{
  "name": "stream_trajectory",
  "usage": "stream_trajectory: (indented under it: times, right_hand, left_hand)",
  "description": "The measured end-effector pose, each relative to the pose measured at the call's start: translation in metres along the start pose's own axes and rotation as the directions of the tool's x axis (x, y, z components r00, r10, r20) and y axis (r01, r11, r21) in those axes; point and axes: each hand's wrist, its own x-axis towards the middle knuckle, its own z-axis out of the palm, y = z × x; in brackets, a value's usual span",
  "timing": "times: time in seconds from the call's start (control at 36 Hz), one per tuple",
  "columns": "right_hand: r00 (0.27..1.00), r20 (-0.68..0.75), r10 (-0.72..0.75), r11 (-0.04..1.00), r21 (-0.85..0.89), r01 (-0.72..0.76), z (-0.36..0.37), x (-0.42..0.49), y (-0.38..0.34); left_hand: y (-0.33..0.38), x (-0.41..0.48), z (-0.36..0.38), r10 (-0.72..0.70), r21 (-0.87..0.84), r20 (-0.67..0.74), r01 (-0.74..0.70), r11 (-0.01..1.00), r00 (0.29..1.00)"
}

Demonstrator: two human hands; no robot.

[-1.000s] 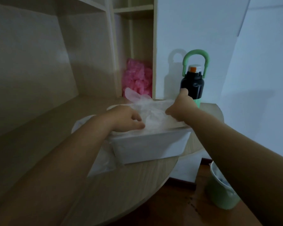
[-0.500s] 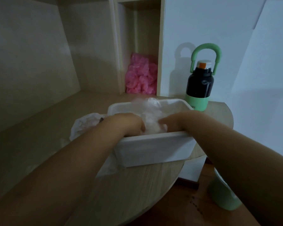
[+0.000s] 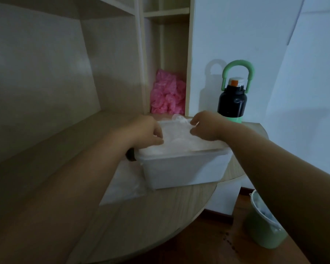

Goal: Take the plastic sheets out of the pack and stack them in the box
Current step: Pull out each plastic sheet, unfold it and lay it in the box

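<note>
Pinching a plastic sheet (image 3: 176, 131), left hand (image 3: 147, 132) and right hand (image 3: 208, 128) hold it atop the sheet-filled box (image 3: 183, 172).

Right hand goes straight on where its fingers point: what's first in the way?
The right hand points left: first the plastic sheet it pinches over the box, then probably the left hand; depth unclear.

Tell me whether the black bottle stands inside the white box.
No, the black bottle stands on the table behind the white box, outside its walls.
</note>
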Motion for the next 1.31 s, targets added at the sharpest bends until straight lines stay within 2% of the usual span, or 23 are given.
stream_trajectory:
  times: [0.14, 0.25, 0.39, 0.47, 0.64, 0.75, 0.92, 1.0, 1.14, 1.31]
  right_hand:
    - [0.983, -0.174, -0.064, 0.987, 0.132, 0.088, 0.003, -0.017, -0.037]
    - [0.942, -0.305, -0.140, 0.937, 0.266, 0.226, 0.018, -0.033, -0.078]
    - [0.889, -0.366, -0.276, 0.831, 0.374, 0.412, 0.050, -0.057, -0.129]
    - [0.890, -0.353, -0.288, 0.806, 0.412, 0.425, 0.078, -0.061, -0.148]
    - [0.972, -0.151, -0.178, 0.844, 0.485, 0.230, 0.139, -0.048, -0.155]
    - [0.995, -0.022, -0.102, 0.892, 0.440, 0.101, 0.170, -0.038, -0.144]
    - [0.987, -0.106, -0.118, 0.926, 0.348, 0.148, 0.189, -0.037, -0.139]
    - [0.984, -0.127, -0.126, 0.920, 0.356, 0.164, 0.189, -0.037, -0.137]
    - [0.981, -0.156, -0.118, 0.904, 0.392, 0.171, 0.190, -0.040, -0.135]
    - [0.969, -0.207, -0.137, 0.903, 0.375, 0.207, 0.188, -0.044, -0.136]
  left_hand:
    - [-0.018, -0.038, -0.008, -0.060, -0.233, -0.243, 0.002, 0.973, 0.968]
    - [-0.042, -0.070, -0.003, -0.150, -0.275, -0.416, 0.034, 0.961, 0.897]
    - [-0.086, -0.105, 0.027, -0.297, -0.412, -0.385, 0.125, 0.903, 0.874]
    - [-0.104, -0.123, 0.051, -0.402, -0.465, -0.338, 0.220, 0.857, 0.851]
    - [-0.112, -0.137, 0.099, -0.420, -0.382, -0.244, 0.312, 0.870, 0.874]
    - [-0.118, -0.138, 0.125, -0.432, -0.376, -0.213, 0.335, 0.864, 0.876]
    - [-0.123, -0.135, 0.139, -0.426, -0.238, -0.333, 0.363, 0.901, 0.841]
    - [-0.123, -0.134, 0.140, -0.414, -0.143, -0.340, 0.388, 0.910, 0.845]
    - [-0.125, -0.137, 0.143, -0.415, -0.113, -0.375, 0.403, 0.908, 0.829]
    - [-0.127, -0.140, 0.147, -0.231, -0.022, -0.553, 0.263, 0.964, 0.800]
